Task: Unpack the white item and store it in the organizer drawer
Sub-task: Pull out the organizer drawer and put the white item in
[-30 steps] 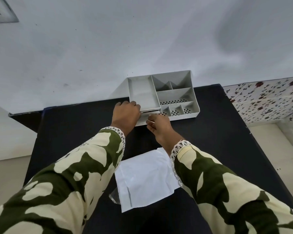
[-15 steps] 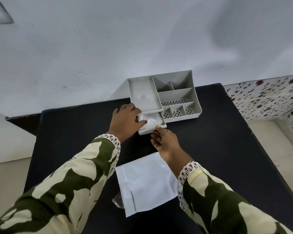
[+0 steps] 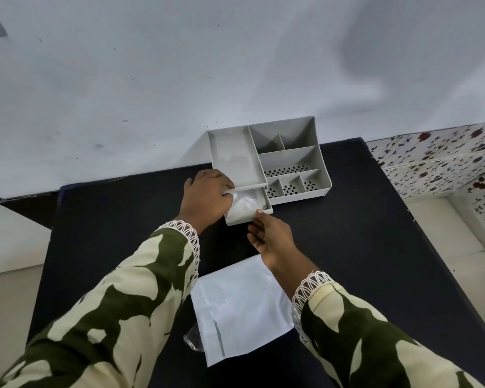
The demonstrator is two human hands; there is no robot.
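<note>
1. Head view: the grey plastic desk organizer (image 3: 289, 161) stands at the far edge of the black counter (image 3: 375, 247), against the pale wall, so it cannot slide back when I work its front.
2. Its small grey pull-out drawer (image 3: 261, 212) is drawn out toward me, and the crumpled white item (image 3: 244, 207) lies inside it, filling most of the tray.
3. My left hand (image 3: 207, 200) rests over the drawer's left side, fingers curled onto the white item, pressing it down so it sits below the rim.
4. My right hand (image 3: 269, 236) is at the drawer's front edge, fingers narrowly gathered, the thumb tip touching the front lip; it holds nothing else, and I judge it steadies the drawer, ready to push it shut.
5. The flat white paper packet (image 3: 241, 309) lies near me between my sleeves, with a scrap of clear plastic wrap (image 3: 193, 338) peeking from its left edge, both set aside clear of the drawer.
</note>
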